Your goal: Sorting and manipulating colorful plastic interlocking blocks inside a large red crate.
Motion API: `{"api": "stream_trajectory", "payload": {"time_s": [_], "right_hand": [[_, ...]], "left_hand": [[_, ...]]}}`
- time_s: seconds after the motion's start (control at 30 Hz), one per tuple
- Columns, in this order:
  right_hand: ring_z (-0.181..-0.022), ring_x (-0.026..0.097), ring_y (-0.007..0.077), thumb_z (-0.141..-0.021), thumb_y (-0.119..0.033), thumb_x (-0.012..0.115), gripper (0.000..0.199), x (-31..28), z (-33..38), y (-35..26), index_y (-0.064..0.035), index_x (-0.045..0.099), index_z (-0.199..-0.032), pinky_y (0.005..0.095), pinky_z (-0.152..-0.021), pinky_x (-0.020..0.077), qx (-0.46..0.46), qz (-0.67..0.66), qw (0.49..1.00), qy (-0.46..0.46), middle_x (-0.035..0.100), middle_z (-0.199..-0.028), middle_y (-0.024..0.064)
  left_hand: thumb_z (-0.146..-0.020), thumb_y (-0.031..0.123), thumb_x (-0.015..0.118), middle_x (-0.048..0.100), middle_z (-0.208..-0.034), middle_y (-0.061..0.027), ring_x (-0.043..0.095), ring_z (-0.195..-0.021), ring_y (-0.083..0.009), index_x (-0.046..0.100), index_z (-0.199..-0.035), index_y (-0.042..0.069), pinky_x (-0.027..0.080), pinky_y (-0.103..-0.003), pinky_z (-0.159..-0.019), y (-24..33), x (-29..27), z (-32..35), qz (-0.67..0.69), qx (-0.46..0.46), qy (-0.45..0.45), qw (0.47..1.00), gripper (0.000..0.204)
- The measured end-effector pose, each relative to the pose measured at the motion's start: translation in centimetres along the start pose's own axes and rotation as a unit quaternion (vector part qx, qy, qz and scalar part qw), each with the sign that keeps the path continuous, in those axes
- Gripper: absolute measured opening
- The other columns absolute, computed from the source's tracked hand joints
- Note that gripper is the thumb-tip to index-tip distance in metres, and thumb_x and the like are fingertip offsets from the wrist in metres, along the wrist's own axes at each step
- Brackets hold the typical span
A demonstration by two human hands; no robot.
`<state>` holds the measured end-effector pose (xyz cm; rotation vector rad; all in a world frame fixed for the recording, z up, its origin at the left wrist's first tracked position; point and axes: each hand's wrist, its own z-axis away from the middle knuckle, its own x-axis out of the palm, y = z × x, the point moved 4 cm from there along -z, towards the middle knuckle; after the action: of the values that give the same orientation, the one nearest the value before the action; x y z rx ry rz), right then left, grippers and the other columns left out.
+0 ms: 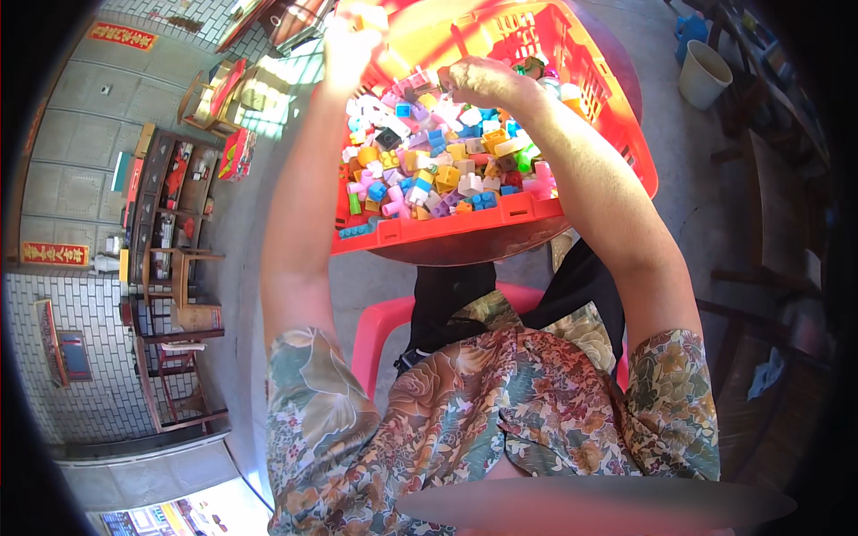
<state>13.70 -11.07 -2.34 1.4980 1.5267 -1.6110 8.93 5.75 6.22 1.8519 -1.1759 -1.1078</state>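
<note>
Both hands are working over a red crate of plastic building blocks, seen from my head camera.

I am reaching my left hand (353, 40) up over the far left part of the red crate (447, 230); strong sunlight is washing it out, so I cannot tell whether its fingers are together or apart, or whether they are holding anything. My right hand (483, 80) is curling into a loose fist, fingers drawn together, just above the heap of blocks (438, 165), and whether it is gripping a piece I cannot tell. The blocks, pink, blue, orange, white and green, are filling the crate, which is resting on a round brown table (465, 250). A red plastic chair (380, 330) is showing below the table, and a pale bucket (704, 73) is standing well apart on the floor to the right.
</note>
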Motion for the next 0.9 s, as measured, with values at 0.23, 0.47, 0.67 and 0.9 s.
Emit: {"api": "stream_trajectory", "payload": {"time_s": [0.23, 0.47, 0.67, 0.9], "right_hand": [[-0.081, 0.060, 0.0300, -0.075, -0.014, 0.056, 0.020, -0.1, -0.2, -0.7, -0.0057, 0.055, -0.093, 0.0415, -0.069, 0.0455, -0.004, -0.031, 0.999, -0.006, 0.060, -0.082, 0.0137], [-0.080, 0.060, 0.0295, -0.075, -0.013, 0.055, 0.026, 0.9, -0.5, -0.6, -0.0056, 0.056, -0.100, 0.0398, -0.070, 0.0460, -0.002, -0.051, 0.998, -0.032, 0.061, -0.083, 0.0144], [-0.078, 0.059, 0.0297, -0.075, -0.014, 0.054, 0.026, 0.9, -0.5, -0.3, -0.0038, 0.055, -0.099, 0.0396, -0.068, 0.0452, -0.027, -0.063, 0.998, -0.014, 0.061, -0.081, 0.0156], [-0.075, 0.059, 0.0218, -0.078, -0.017, 0.059, 0.028, -0.6, -0.1, -0.5, -0.0057, 0.052, -0.102, 0.0349, -0.066, 0.0469, 0.022, -0.204, 0.978, 0.035, 0.061, -0.084, 0.0128]], "left_hand": [[-0.081, 0.010, 0.057, 0.057, -0.081, -0.0040, 0.055, -0.065, -0.0133, 0.043, -0.116, 0.005, 0.044, -0.025, -0.053, 0.6, -2.3, -4.5, -0.387, 0.105, 0.028, 0.916, 0.038], [-0.066, 0.030, 0.070, 0.064, -0.092, -0.0140, 0.062, -0.087, -0.0241, 0.058, -0.108, 0.006, 0.048, -0.034, -0.076, -4.8, 1.2, 6.5, -0.512, -0.150, -0.129, 0.836, 0.050], [-0.067, 0.034, 0.065, 0.057, -0.111, -0.0189, 0.054, -0.104, -0.0331, 0.050, -0.117, 0.011, 0.045, -0.042, -0.086, -6.9, 0.9, 10.6, -0.578, -0.221, -0.086, 0.780, 0.057], [-0.071, 0.025, 0.063, 0.061, -0.103, -0.0141, 0.060, -0.093, -0.0253, 0.060, -0.100, 0.005, 0.048, -0.037, -0.080, -6.0, -0.9, 9.6, -0.399, -0.174, -0.016, 0.900, 0.035]]}}
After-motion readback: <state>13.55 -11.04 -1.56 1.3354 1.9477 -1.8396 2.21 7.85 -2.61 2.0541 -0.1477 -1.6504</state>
